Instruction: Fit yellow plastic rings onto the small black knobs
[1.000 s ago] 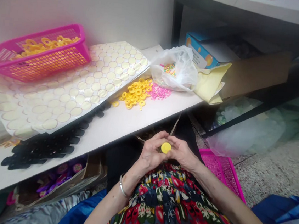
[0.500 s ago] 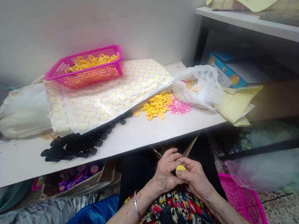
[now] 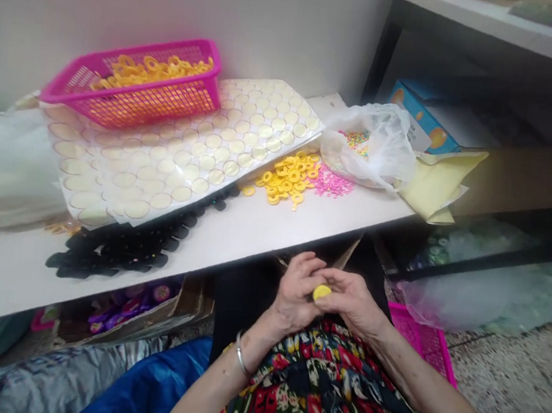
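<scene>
A small yellow round piece [image 3: 321, 293] shows between my two hands, low over my lap. My left hand [image 3: 293, 295] is closed around its left side, the fingers curled. The thumb of my right hand [image 3: 351, 302] presses on the yellow face, and its fingers are bent together behind. Whatever sits beneath the round face is covered by my fingers. On the table beyond lie a pile of yellow ring-shaped pieces [image 3: 288, 176] and, touching it, a scatter of tiny pink rings [image 3: 332, 181].
A pink basket [image 3: 153, 103] of yellow pieces stands on sticker sheets [image 3: 212, 154]. Black strips [image 3: 118, 249] lie along the table edge. At right are a white plastic bag [image 3: 386, 142] with coloured bits and a yellow paper [image 3: 439, 184]. Below is a box of purple items [image 3: 131, 309].
The view has shifted, so the table and basket appear higher and further left. Both hands keep their hold on the yellow round piece, with little change in the fingers.
</scene>
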A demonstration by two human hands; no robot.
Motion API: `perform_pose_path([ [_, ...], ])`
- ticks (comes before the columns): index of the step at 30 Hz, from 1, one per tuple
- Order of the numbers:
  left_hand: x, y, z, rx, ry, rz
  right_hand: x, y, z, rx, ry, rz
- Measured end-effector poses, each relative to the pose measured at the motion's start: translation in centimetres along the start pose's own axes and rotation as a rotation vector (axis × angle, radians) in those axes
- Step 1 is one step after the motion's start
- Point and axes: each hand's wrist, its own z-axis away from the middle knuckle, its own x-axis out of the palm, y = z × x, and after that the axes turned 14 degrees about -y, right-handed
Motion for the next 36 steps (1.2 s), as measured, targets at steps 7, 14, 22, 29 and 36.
perform_pose_path([
  [7,-0.6,-0.6,0.9,-0.101,-0.077,-0.063,-0.8,0.1,-1.5,0.127,-0.115,0.212],
  [14,-10.8,-5.1,2.0,-0.536,0.318,0.065,-3.1,0.6,-5.6,0.260,-0.056,1.161],
  [22,-10.9,-1.6,1.0,-0.369,-0.144,0.266,-0.2,-0.6,-5.2,0.207,-0.238,0.077],
  [29,-6.2,1.1,-0.6,-0.160,-0.125,0.080,1.3,-0.4,-3.6,-0.057,-0.194,-0.328],
  [36,-7.5,1.4,-1.3,-0.125,-0.175,-0.287,1.7,0.0,-3.7,-0.164,-0.124,-0.402],
])
